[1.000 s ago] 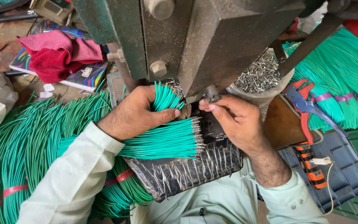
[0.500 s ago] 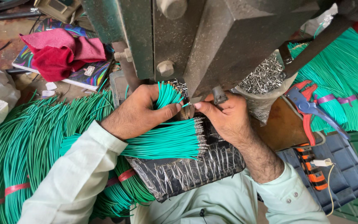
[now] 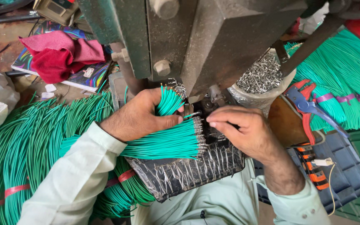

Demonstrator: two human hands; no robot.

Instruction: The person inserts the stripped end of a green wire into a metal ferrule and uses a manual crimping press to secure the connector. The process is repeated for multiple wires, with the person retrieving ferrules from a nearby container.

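Observation:
My left hand grips a small bunch of green wires that fan upward toward the base of a dark green metal press. Below it lies a flat bundle of green wires with metal tips, resting on a black wrapped pad. My right hand sits to the right of the wire tips, fingers curled with the fingertips pinched at the press's small tooling; what it pinches is too small to see.
A bowl of small silver metal terminals stands behind my right hand. Red-and-blue hand pliers lie on a brown block. Large green wire bundles lie left and far right. A red cloth rests on a colourful book.
My right hand has dropped slightly from under the press toward the wire tips. My left hand keeps its grip on the small bunch. The camera has shifted a little.

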